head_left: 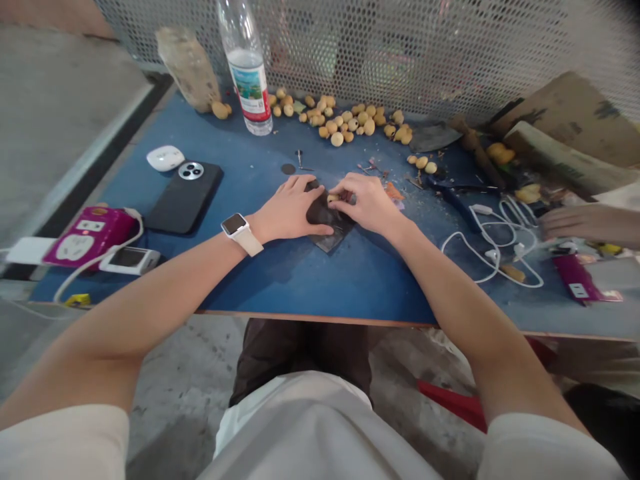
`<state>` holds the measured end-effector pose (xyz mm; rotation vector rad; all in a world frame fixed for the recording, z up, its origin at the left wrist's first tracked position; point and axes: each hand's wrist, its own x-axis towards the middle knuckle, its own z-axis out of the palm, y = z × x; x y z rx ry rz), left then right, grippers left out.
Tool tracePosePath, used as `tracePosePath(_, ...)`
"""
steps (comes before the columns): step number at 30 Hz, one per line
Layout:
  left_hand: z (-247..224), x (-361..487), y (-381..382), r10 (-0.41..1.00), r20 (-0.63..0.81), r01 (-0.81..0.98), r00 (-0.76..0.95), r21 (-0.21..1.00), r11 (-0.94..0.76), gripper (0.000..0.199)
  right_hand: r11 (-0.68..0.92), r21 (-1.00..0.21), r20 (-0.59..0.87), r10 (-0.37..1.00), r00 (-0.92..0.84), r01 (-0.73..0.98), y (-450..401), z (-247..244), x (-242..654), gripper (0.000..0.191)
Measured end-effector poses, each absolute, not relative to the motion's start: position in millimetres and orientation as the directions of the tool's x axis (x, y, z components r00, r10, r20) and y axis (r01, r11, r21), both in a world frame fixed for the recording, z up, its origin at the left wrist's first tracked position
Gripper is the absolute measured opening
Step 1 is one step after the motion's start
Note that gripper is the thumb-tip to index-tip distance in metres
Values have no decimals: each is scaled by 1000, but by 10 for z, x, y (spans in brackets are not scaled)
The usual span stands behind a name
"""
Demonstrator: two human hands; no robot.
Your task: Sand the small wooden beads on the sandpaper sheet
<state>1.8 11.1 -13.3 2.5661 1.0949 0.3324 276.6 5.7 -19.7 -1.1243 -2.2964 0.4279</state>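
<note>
On the blue table (280, 280) lies a dark, flat sheet (327, 241) beneath both hands. My left hand (293, 210), with a watch (235, 225) at its wrist, rests on the sheet's left side, fingers and thumb spread apart. Between the thumb and fingers of my right hand (367, 203) is a small tan, round piece (333, 198), held over the sheet. Behind my hands lie a dark disc (288, 169) and small metal pieces (299, 159). Orange scraps (394, 193) lie beside my right hand.
Many tan round fruits (345, 123) line the back near a water bottle (250, 93). A phone (186, 198), white case (165, 158) and pink power strip (95, 233) are left. Right are a blade (434, 136), white cables (493, 233) and another person's hand (575, 222).
</note>
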Motion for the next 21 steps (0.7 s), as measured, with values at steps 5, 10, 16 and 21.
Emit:
tracePosePath(5, -131, 30, 100, 736, 65, 671, 674, 362, -647, 109, 644, -522, 337, 758, -558, 559, 94, -225, 2839, 14)
tracePosePath(10, -162, 23, 119, 725, 97, 652, 682, 369, -662, 108, 618, -514, 353, 785, -509, 595, 116, -231, 2840, 12)
tracePosePath(16, -163, 32, 118, 728, 81, 654, 681, 380, -654, 109, 609, -525, 327, 790, -519, 595, 115, -221, 2870, 15)
tracePosePath(21, -175, 29, 134, 738, 74, 662, 670, 390, -640, 112, 593, -476, 364, 805, -468, 650, 135, -277, 2842, 14)
